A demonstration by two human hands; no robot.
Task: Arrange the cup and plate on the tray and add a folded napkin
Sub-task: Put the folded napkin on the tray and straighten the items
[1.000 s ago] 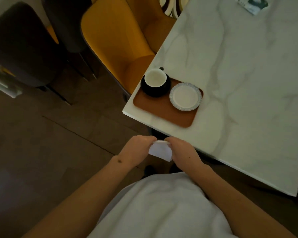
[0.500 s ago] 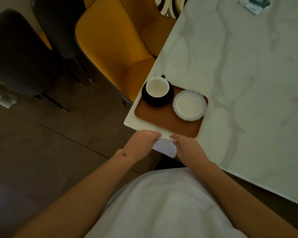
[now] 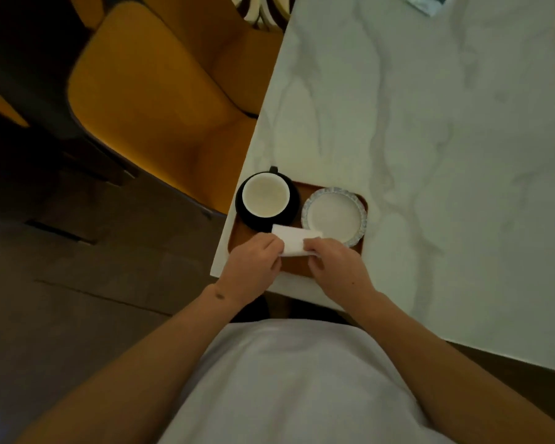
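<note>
Both the left hand and the right hand pinch the folded napkin over the tray's near edge, and should lay it flat there, clear of cup and plate.

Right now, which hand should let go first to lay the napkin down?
Probably left hand: it pinches only the napkin corner, while right hand lies over its near edge above the tray.

A white marble table carries a brown tray, perhaps wooden, at its corner.
</note>
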